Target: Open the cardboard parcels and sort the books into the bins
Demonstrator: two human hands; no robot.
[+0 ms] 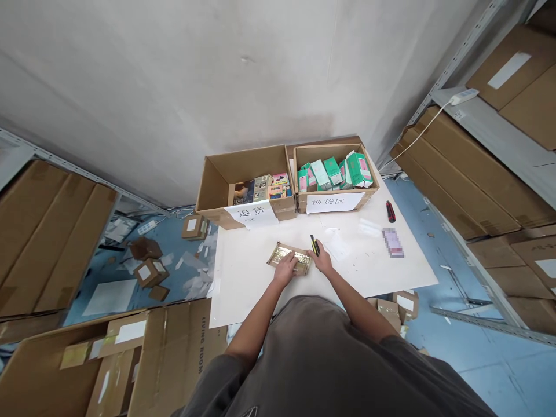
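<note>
A small brown cardboard box [273, 260] lies on the white table in front of me, with a shiny gold packet [283, 253] showing on its upper side. My left hand [286, 269] grips it from the near side, fingers laid over the gold surface. In my right hand [321, 259] is a yellow and black utility knife [315, 245], its upper end pointing away from me. The fingers of that hand are closed round the knife and meet the box's right end. Whether the blade is out is too small to tell.
Behind stand two open cartons with paper signs: the left carton [212, 185] holds mixed small boxes, the right carton [374, 184] green-and-white ones. A red and black tool [391, 212] and a blurred-out item [393, 242] lie on the table [243, 289]. Laden shelves flank both sides.
</note>
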